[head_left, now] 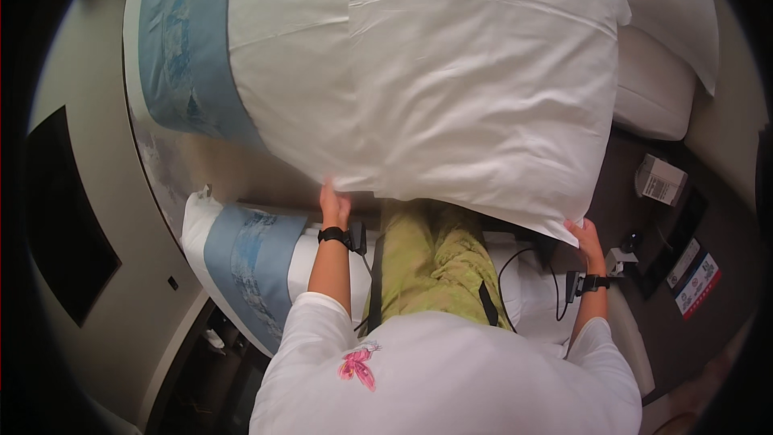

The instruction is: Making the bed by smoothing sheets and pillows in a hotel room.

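A wide white duvet [475, 89] covers the bed in front of me, its near edge lifted toward my body. My left hand [335, 205] grips that edge left of my legs; its fingertips are a little blurred and partly hidden by the cloth. At the duvet's near right corner, my right hand [587, 242] pinches the fabric, thumb on top. Between my hands the edge hangs in a shallow curve, with wrinkles running across the cloth. A blue patterned bed runner [189, 56] lies over the duvet's left end.
White pillows [656, 84] stand at the bed's right end. Close behind me is a second bed with a blue runner [250, 266]. A dark bedside table [628, 169] at right carries a white box [662, 180] and a printed card [694, 278]. A black screen [68, 217] hangs on the left wall.
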Available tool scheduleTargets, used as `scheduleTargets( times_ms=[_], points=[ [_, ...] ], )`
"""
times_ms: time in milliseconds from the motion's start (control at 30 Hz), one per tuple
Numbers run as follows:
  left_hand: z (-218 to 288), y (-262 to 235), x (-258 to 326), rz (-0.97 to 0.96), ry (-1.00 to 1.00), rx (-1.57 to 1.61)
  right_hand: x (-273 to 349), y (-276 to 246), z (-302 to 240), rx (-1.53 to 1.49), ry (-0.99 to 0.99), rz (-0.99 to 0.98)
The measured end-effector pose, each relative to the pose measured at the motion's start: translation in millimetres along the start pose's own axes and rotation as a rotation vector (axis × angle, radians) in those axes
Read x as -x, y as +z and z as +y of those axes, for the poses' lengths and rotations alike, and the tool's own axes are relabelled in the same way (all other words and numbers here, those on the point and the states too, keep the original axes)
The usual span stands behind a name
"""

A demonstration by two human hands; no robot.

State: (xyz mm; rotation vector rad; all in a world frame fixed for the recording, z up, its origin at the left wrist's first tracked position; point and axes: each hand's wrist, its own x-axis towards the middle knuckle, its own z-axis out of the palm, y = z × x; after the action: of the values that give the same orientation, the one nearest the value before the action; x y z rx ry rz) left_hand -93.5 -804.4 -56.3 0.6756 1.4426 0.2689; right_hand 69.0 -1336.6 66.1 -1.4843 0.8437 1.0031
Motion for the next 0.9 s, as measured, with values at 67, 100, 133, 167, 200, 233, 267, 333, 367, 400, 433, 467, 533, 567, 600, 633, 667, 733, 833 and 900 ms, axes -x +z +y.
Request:
scheduleTargets(
  times_ms=[67, 100, 133, 167, 200, 233, 267, 333, 367, 400, 433, 467, 533, 567, 600, 633, 667, 733, 833, 900],
  points=[
    [-2, 11, -1, -0.116, -0.072, 0.187, 9, -7, -4, -0.019, 0.091, 0.004],
    [-3, 21, 4, -0.118, -0.092, 0.177, 14, -14, -3, -0.015, 0.123, -0.025],
    [-3, 32, 7, -0.135, -0.141, 0.197, 18, -20, 0, -0.012, 0.154, -0.054],
    [-1, 38, 9, -0.15, -0.176, 0.223, 20, -22, 1, -0.014, 0.158, -0.048],
    [-4, 38, 7, -0.151, -0.183, 0.218, 22, -22, 4, -0.004, 0.144, -0.031],
    [-9, 38, 4, -0.271, -0.252, 0.178, 23, -23, 6, 0.006, 0.13, -0.013],
    [-12, 35, 4, -0.386, -0.323, 0.133, 26, -22, 7, 0.002, 0.141, -0.007],
    [-30, 35, 7, -0.445, -0.479, 0.014, 26, -17, 9, 0.003, 0.125, 0.018],
    [-38, 39, 16, -0.54, -0.497, -0.02, 30, -8, 1, -0.063, 0.118, -0.032],
    [-47, 44, 23, -0.642, -0.516, -0.049, 30, -8, 0, -0.072, 0.122, -0.018],
    [-52, 48, 30, -0.649, -0.529, -0.059, 31, -8, 0, -0.09, 0.108, -0.032],
    [-59, 48, 35, -0.639, -0.503, -0.108, 32, -8, -2, -0.106, 0.092, -0.051],
    [-61, 38, 36, -0.639, -0.481, -0.164, 33, -1, -3, -0.114, 0.034, -0.015],
    [-55, 20, 25, -0.591, -0.388, -0.326, 28, -2, 2, -0.047, 0.052, -0.011],
    [-52, 15, 25, -0.544, -0.31, -0.485, 30, -2, 0, 0.021, 0.078, 0.011],
    [-48, 10, 29, -0.58, -0.199, -0.565, 33, 2, -2, 0.023, 0.056, 0.005],
    [-50, 17, 36, -0.573, -0.185, -0.557, 27, -13, 14, 0.045, -0.001, -0.019],
    [-53, 39, 53, -0.5, -0.171, -0.548, 13, -14, 34, -0.042, -0.09, -0.002],
    [-46, 34, 44, -0.45, -0.114, -0.608, 9, 0, 25, 0.177, -0.044, -0.009],
    [-43, 37, 53, -0.471, -0.149, -0.572, 7, -4, 35, -0.06, -0.028, -0.017]
  ],
)
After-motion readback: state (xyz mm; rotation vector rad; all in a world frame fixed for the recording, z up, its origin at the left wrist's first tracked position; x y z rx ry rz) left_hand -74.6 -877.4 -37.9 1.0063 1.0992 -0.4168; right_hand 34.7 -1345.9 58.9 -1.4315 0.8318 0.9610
